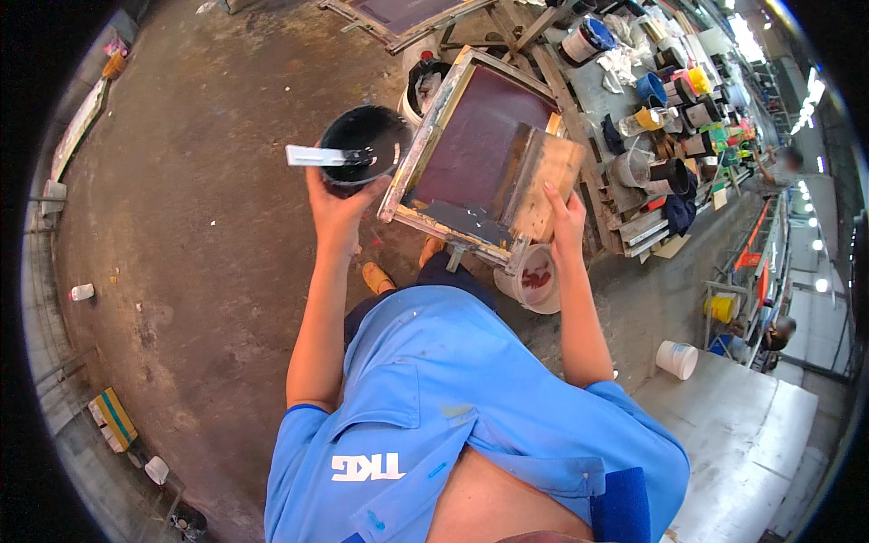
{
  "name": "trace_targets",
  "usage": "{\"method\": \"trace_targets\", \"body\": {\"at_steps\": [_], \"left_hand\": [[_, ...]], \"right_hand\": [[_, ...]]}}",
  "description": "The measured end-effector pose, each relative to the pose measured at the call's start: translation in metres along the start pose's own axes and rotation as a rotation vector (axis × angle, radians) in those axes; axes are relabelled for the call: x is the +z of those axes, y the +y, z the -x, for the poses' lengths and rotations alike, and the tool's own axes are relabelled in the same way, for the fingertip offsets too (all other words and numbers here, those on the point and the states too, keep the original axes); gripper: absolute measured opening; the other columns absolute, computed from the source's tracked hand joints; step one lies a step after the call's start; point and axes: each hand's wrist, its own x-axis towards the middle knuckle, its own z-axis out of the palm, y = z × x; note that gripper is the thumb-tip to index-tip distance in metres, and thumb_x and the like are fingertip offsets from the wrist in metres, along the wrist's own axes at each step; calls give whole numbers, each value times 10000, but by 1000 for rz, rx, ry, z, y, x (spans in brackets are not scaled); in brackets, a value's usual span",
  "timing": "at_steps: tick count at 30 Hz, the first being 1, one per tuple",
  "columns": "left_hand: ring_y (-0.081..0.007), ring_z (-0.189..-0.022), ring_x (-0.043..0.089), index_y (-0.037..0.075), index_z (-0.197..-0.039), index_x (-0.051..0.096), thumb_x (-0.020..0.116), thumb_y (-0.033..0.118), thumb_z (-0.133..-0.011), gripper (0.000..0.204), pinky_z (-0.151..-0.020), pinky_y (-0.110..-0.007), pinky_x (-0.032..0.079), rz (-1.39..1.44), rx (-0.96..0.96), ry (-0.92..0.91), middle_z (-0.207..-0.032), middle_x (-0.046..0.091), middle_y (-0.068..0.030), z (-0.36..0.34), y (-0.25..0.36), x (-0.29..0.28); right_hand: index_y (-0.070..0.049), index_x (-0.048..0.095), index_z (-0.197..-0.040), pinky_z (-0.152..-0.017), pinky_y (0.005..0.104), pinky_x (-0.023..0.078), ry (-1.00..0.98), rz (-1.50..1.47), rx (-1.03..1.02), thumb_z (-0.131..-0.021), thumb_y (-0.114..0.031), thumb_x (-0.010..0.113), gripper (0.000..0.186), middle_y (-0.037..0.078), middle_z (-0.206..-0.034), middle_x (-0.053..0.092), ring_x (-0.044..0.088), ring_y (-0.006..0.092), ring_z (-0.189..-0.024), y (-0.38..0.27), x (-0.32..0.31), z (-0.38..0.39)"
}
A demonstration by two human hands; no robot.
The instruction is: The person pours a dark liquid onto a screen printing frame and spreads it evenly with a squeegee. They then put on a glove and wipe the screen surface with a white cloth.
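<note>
Both hands (pixel 339 215) (pixel 568 219) gripping, round black tub (pixel 367 118) in left, flat grainy wooden board (pixel 536 194), perhaps a squeegee, in right

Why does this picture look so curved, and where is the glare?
Head view: the fisheye lens bends straight edges near the black rim; bright lamps glare along the right. Same head view: the pale table shines at lower right, and small highlights glint inside the black bucket.

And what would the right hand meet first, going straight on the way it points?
The wooden squeegee, which the right hand touches; beyond it, probably the far side of the screen frame, though depth is unclear.
</note>
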Motion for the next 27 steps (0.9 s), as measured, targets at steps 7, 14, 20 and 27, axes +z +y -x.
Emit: {"method": "trace_targets", "body": {"at_steps": [7, 14, 20, 27], "left_hand": [[-228, -1175, 588, 61, -1355, 404, 841, -76, -707, 793, -967, -350, 531, 3, -9, 100, -1284, 544, -109, 13, 16, -25], [-241, -1246, 533, 68, -1389, 415, 864, -36, -697, 832, -1039, -379, 460, -92, -58, 188, -1337, 532, -97, 30, 15, -36], [-226, -1186, 569, 48, -1359, 404, 853, -62, -695, 809, -982, -342, 522, -80, -27, 183, -1287, 534, -107, 36, 18, -30], [-241, -1230, 539, 46, -1389, 415, 839, -44, -729, 789, -1057, -389, 437, -59, -60, 133, -1325, 543, -104, 33, 6, -20]], "right_hand": [[-136, 707, -1144, -824, 403, 522, -372, 826, -600, -822, -174, 703, 324, 59, -1044, 698, 665, 270, -972, 25, 51, -82], [-188, 708, -1174, -910, 407, 516, -405, 1139, -594, -786, -158, 713, 389, 25, -1110, 672, 621, 258, -1072, 69, 85, -139], [-232, 700, -1197, -933, 408, 515, -365, 1093, -550, -775, -136, 713, 433, 20, -1152, 662, 606, 262, -1094, 115, 85, -127], [-225, 685, -1210, -884, 407, 532, -591, 1086, -772, -715, -89, 743, 516, 6, -1170, 645, 598, 263, -1038, 139, 32, -37]]}}
